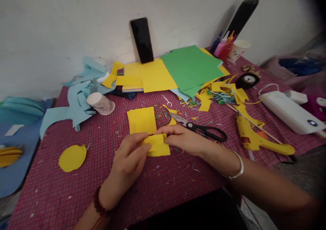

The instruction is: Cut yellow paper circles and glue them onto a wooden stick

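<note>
Between my two hands is a folded piece of yellow paper (158, 146), held just above the tablecloth. My left hand (130, 155) pinches its left side with thumb and fingers. At its upper right, my right hand (182, 138) grips the edge, with the fingertips partly hidden. Right behind the hands lies a stack of yellow paper squares (142, 119). Black-handled scissors (198, 126) rest open-bladed beyond my right hand. Round yellow paper cutouts (73, 158) lie to the left of my left hand.
A paper cup (101, 103) lies tipped beside blue paper scraps (78, 97). Green sheets (192, 67) and yellow sheets (156, 75) lie at the back. A phone (142, 40) leans on the wall. A yellow glue gun (254, 136) and a white box-shaped device (287, 111) are at right.
</note>
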The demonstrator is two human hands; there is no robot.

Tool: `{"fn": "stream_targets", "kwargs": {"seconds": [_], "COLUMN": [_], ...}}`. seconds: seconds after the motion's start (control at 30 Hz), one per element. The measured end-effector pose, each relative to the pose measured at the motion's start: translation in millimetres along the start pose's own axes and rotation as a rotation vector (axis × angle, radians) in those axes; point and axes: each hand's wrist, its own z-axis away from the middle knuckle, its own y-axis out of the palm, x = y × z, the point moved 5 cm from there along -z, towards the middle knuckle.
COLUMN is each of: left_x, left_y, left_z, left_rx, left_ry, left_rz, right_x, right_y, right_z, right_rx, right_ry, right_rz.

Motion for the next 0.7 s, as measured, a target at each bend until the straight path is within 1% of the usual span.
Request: {"fn": "stream_targets", "kwargs": {"seconds": [0.1, 0.17, 0.23, 0.27, 0.3, 0.33, 0.4, 0.43, 0.47, 0.5, 0.57, 0.63, 0.7], "left_x": [-0.2, -1.8, -2.4, -0.5, 4.0, 10.7, 25.9, 31.9, 35.9, 38.0, 38.1, 35.3, 31.6], "left_y": [1.3, 2.9, 3.4, 2.8, 1.7, 0.5, 1.6, 4.6, 8.5, 12.8, 21.2, 27.8, 32.1], "left_z": [1.6, 2.4, 1.7, 0.9, 0.3, 0.6, 4.6, 7.0, 8.8, 9.9, 11.6, 13.9, 16.6], "left_rx": [0.010, 0.019, 0.007, -0.015, -0.051, -0.104, -0.219, -0.255, -0.269, -0.254, -0.168, -0.086, -0.027], "left_ry": [-0.003, -0.002, -0.040, -0.102, -0.205, -0.343, -0.641, -0.767, -0.864, -0.933, -1.024, -1.081, -1.108], "left_rz": [-0.011, -0.003, 0.051, 0.112, 0.205, 0.330, 0.655, 0.829, 0.989, 1.122, 1.293, 1.356, 1.338], "right_x": [-3.3, -4.2, -4.3, -4.3, -4.6, -4.9, -5.5, -5.8, -6.2, -6.7, -7.7, -7.8, -6.9], "right_y": [0.9, 1.7, 1.6, 1.0, 0.3, -0.1, -0.8, -1.0, -1.3, -1.6, -2.1, -2.2, -1.7], "right_z": [-0.4, -1.2, -1.7, -1.8, -1.9, -1.8, -1.8, -1.9, -1.9, -1.8, -1.6, -0.9, 0.0], "right_rx": [0.003, -0.017, -0.058, -0.084, -0.107, -0.119, -0.125, -0.121, -0.117, -0.112, -0.102, -0.090, -0.075], "right_ry": [0.036, 0.024, 0.000, -0.007, -0.007, -0.003, -0.001, -0.003, -0.006, -0.008, -0.012, -0.027, -0.048], "right_rz": [-0.063, -0.086, -0.066, -0.051, -0.038, -0.033, -0.040, -0.046, -0.049, -0.048, -0.041, -0.038, -0.027]}}
